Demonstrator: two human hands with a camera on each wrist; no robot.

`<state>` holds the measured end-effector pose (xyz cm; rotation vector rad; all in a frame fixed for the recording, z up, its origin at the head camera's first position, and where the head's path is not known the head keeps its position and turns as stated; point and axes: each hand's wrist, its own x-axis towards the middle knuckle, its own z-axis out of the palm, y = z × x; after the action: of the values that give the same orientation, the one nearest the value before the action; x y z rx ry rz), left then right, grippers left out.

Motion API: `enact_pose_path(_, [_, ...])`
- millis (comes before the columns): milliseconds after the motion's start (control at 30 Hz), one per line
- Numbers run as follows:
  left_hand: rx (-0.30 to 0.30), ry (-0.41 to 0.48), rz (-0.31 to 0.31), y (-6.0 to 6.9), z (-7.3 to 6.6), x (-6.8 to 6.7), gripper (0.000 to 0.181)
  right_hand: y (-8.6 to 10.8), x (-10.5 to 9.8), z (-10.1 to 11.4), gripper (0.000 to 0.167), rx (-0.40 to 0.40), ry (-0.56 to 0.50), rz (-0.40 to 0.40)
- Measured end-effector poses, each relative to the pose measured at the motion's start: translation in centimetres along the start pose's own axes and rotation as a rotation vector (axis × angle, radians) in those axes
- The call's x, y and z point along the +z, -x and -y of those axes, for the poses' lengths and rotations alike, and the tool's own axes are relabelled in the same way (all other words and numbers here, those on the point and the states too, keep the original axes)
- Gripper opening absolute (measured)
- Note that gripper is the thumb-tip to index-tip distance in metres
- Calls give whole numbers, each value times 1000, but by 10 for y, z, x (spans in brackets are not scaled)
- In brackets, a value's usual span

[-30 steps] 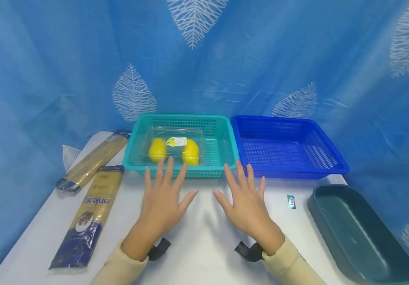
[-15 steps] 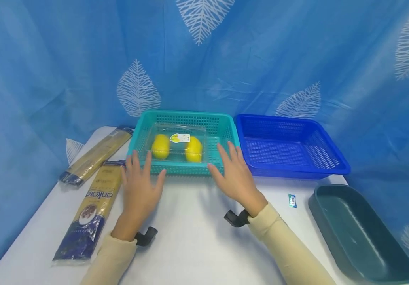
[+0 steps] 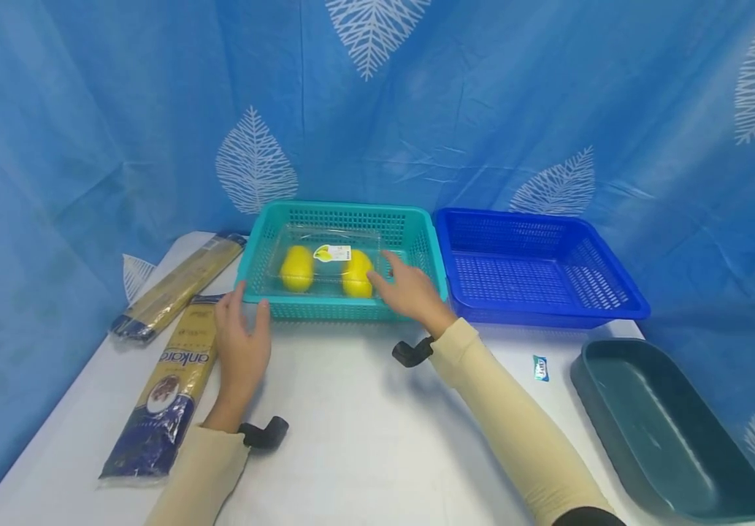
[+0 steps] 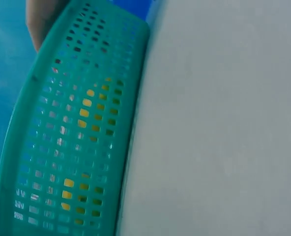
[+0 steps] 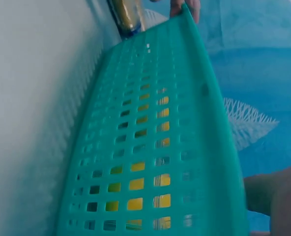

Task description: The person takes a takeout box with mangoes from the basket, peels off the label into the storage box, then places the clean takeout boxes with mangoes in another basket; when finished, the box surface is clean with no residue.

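Near the right edge of the white bench (image 3: 338, 438), a dark green tray (image 3: 669, 431) is set, and along the left edge a flat "ankara" packet (image 3: 162, 394) is laid. Beside that packet, the person's left hand (image 3: 241, 354) is held at the near left corner of a teal basket (image 3: 325, 310), thumb spread from the other fingers; whether the rim is touched cannot be told. A small wrapped sweet (image 3: 541, 368) is placed near the tray. The right hand (image 3: 410, 292) is held over the basket, thumb and index spread, the other fingers mostly hidden, at the right end of a clear box (image 3: 321, 279); contact cannot be made out. Inside the basket, toward the bench's far edge, that box is contained, with two yellow fruits (image 3: 296, 269) seen beneath its label (image 3: 333, 253). A blue basket (image 3: 529, 315) is set just beside, toward the far right corner, and a second packet (image 3: 180, 288) is laid by the far left corner. Behind, a leaf-printed blue curtain (image 3: 450, 109) is hung
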<state>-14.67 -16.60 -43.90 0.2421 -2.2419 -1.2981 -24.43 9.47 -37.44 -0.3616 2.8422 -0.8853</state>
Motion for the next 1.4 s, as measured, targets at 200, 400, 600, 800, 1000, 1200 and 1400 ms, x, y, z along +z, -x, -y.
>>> enact_pose_path(200, [-47, 48, -26, -1, -3, 1, 57, -15, -1, 0, 68, 45, -48, 73])
enact_pose_path(400, [-63, 27, -37, -2, 0, -2, 56, -22, -3, -2, 62, 24, -162, 154])
enact_pose_path(600, [-53, 26, -38, -3, 1, -3, 57, -27, -6, -7, 57, 29, -279, 223])
enact_pose_path(800, [-57, 15, -40, -3, -1, -3, 57, -29, -7, -8, 57, 62, -336, 240])
enact_pose_path(1000, [-72, 14, -38, -4, 0, -2, 58, -30, -7, -8, 56, 60, -346, 239])
enact_pose_path(1200, [-84, 9, -36, -3, -1, -3, 59, -30, -6, -8, 53, 75, -359, 220])
enact_pose_path(1400, [-78, 8, -41, -4, -1, -2, 59, -30, -7, -10, 48, 87, -430, 166])
